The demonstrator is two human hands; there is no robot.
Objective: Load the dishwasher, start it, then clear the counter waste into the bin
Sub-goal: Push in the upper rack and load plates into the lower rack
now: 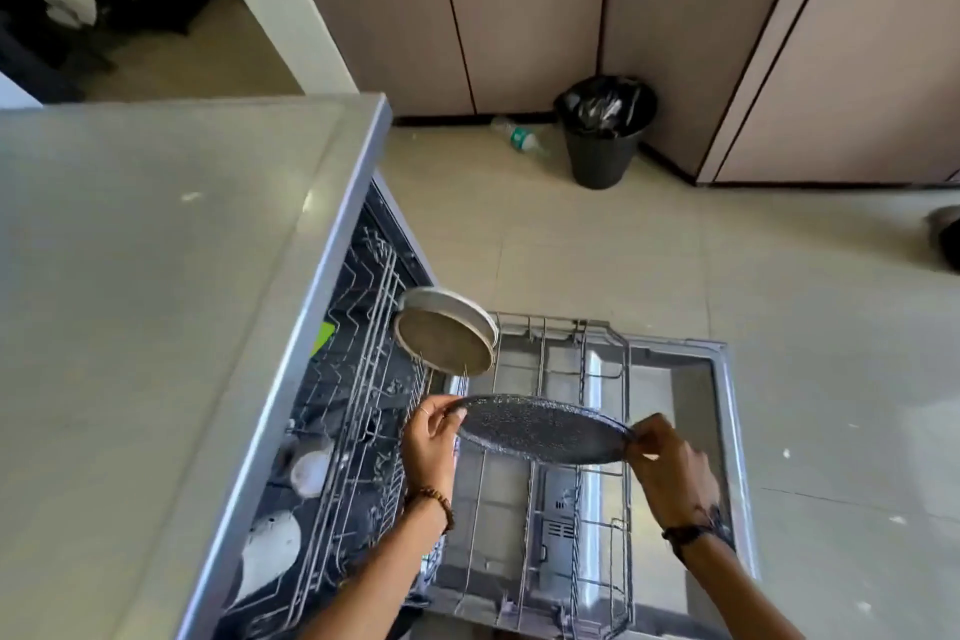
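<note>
Now your left hand and right hand each pinch an opposite rim of the dark speckled plate, held nearly flat between them, its width spanning hand to hand above the pulled-out lower rack; you'd tip it upright, I judge.

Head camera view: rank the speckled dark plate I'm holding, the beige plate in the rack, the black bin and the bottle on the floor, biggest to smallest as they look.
1. Speckled dark plate, though nearest the camera.
2. Beige plate and black bin: too alike to rank, and the bin is farther off.
3. Bottle, smallest.
</note>
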